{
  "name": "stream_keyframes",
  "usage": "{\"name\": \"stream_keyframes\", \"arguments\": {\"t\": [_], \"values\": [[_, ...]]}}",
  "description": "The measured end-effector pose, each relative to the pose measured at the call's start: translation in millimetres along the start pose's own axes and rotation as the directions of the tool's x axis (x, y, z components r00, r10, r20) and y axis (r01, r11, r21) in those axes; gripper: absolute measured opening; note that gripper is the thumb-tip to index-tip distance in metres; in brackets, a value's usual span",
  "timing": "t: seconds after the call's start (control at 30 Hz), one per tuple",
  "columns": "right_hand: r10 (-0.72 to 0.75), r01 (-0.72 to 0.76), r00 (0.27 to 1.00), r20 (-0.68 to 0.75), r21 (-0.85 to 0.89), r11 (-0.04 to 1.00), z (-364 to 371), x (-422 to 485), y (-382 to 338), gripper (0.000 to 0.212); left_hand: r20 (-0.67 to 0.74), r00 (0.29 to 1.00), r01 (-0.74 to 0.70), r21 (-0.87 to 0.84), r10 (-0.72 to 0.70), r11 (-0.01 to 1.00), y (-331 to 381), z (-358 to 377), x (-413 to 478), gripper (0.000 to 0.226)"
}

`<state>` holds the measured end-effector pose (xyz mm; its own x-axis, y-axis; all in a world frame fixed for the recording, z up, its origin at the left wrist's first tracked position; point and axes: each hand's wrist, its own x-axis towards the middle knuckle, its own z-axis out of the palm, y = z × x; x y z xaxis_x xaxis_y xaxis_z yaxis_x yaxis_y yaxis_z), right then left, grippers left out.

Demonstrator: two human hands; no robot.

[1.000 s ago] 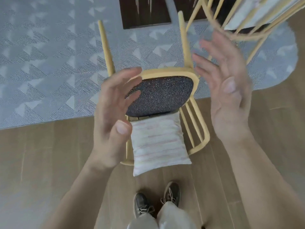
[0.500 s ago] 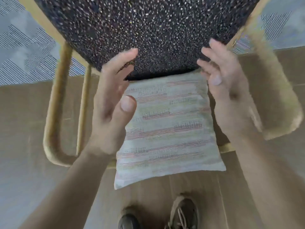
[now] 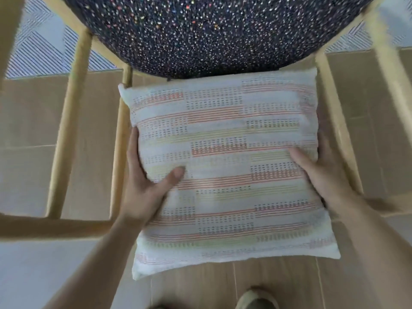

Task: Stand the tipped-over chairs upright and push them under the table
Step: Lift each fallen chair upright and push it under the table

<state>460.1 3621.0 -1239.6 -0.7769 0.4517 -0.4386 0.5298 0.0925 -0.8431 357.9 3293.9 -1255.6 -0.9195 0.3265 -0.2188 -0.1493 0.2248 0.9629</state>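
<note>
A tipped-over yellow wooden chair (image 3: 69, 121) lies on its back right below me, its dark speckled seat (image 3: 211, 34) filling the top of the view. A white cushion (image 3: 225, 166) with orange and yellow stripes lies on the chair's backrest spindles. My left hand (image 3: 147, 181) grips the cushion's left edge, thumb on top and fingers tucked under. My right hand (image 3: 323, 172) holds the right edge the same way. The chair's curved back rail (image 3: 44, 226) crosses under my left forearm.
Light wooden floor (image 3: 29, 121) lies under the chair. A grey patterned rug (image 3: 40, 45) shows at the upper left and upper right. The toe of my shoe (image 3: 256, 302) is at the bottom edge.
I have bent much closer to the chair. Both hands, open and raised before, have dropped down and closed on the two sides of the cushion.
</note>
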Motion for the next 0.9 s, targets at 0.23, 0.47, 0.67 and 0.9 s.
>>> {"name": "stream_keyframes", "arguments": {"t": [0.23,0.47,0.67,0.9], "values": [[0.228,-0.227,0.973,-0.021,0.030,0.973,3.4,-28.5,-26.5,0.073,0.003,0.983,0.184,-0.109,-0.185,0.977,35.4,-1.9,-13.5,0.100],[0.283,-0.283,0.959,-0.012,0.050,0.958,-43.4,-112.6,-166.3,0.092,0.026,0.979,0.203,-0.039,-0.202,0.978,207.6,-39.2,-55.4,0.085],[0.345,-0.346,0.937,0.056,0.002,0.938,-96.9,-144.5,-321.5,0.075,-0.034,0.959,0.284,0.080,-0.282,0.955,390.2,-68.2,-50.2,0.067],[0.503,-0.494,0.833,0.231,-0.098,0.864,-155.2,-114.8,-465.2,0.060,-0.008,0.851,0.518,0.174,-0.525,0.837,549.6,-85.5,0.2,0.118]]}}
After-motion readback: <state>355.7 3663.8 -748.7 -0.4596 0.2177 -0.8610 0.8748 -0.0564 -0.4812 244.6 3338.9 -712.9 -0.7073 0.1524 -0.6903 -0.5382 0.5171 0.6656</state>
